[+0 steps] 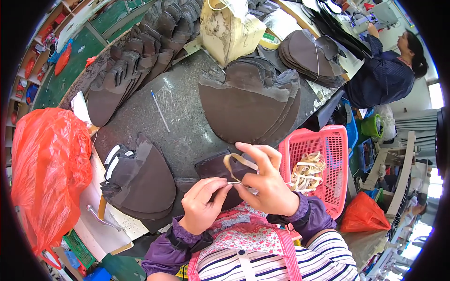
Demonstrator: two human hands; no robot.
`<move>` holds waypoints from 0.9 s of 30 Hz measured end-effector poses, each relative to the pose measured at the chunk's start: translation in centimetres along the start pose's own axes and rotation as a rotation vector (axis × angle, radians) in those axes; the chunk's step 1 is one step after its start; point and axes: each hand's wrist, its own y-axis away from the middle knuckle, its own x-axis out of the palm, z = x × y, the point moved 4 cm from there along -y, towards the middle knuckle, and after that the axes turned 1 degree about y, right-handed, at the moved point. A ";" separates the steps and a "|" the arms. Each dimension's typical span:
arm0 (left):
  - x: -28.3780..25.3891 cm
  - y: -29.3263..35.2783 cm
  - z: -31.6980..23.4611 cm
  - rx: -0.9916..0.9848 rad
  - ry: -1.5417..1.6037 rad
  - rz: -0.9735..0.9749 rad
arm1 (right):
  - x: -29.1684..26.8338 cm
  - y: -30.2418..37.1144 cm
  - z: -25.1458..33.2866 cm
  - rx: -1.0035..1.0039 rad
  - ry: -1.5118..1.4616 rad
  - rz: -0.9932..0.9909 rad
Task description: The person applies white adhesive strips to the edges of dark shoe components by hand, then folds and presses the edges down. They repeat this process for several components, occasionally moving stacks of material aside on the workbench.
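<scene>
Above my lap, my left hand pinches a narrow beige strip between thumb and fingertips. My right hand grips the same strip close by, with the forefinger raised; the strip bends up in a loop between the hands. Its ends are partly hidden by my fingers. Just beyond my hands is a dark flat piece on the table. To the left lies a small pile of dark brown cut pieces with white strips at one edge. A larger brown stack sits farther off.
A pink basket at my right holds tangled beige strips. A pen lies on the dark table. More brown piles and a yellowish block stand behind. A red plastic bag bulges at left. Another person works at far right.
</scene>
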 end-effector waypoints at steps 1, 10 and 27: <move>-0.2 0.0 -0.1 -0.002 -0.001 -0.002 | 0.0 -0.1 0.0 -0.001 -0.001 0.002; -2.1 0.5 0.8 -0.103 -0.043 -0.021 | 2.6 -1.2 -1.0 -0.105 -0.267 0.340; -2.7 -2.6 4.6 -0.280 -0.111 0.185 | 6.1 -3.9 -2.9 0.010 -0.187 0.480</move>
